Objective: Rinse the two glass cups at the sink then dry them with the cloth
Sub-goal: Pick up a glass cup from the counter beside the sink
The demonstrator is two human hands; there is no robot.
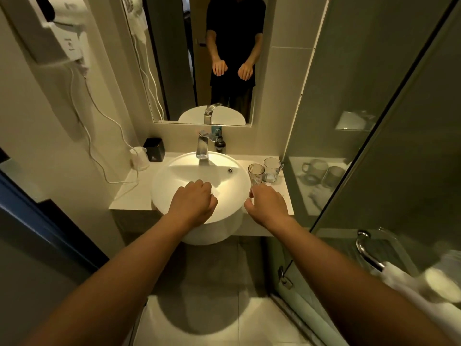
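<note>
The ribbed cup (pixel 255 174) and handled cup (pixel 272 169) stand on the table (pixel 129 193) at 2 o'clock from the sink (pixel 159 186). The right hand (pixel 268 206), loosely curled and empty, hovers near them. The left hand (pixel 192 203) does likewise over the basin. Best to grip the ribbed cup mid-body.

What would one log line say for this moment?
stage: not yet rinsing | left hand: empty, above sink | right hand: empty, near ribbed cup | second cup: on counter beside it

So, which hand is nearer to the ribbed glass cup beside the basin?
Right. The right hand is just in front of the ribbed glass cup; the left hand is over the basin, farther to the cup's left.
</note>
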